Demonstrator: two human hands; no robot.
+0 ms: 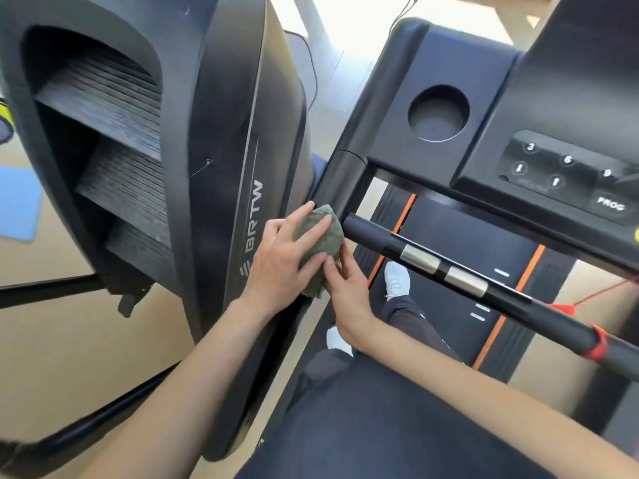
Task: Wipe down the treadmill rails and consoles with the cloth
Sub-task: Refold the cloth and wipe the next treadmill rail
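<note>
A bunched green cloth [320, 236] sits at the near end of the treadmill's left rail [342, 178], just left of the black handlebar [449, 267] with its two silver sensor plates. My left hand [280, 264] grips the cloth from the left, fingers curled over its top. My right hand [345, 288] pinches the cloth's lower edge from below. The console [539, 157] with number buttons and a round cup holder [438, 114] lies up and to the right.
A large black stair-climber machine [145, 140] stands close on the left, almost touching the treadmill rail. The treadmill belt [460, 243] with orange stripes runs below, with my legs and white shoes on it. A red safety cord [601, 295] hangs at the right.
</note>
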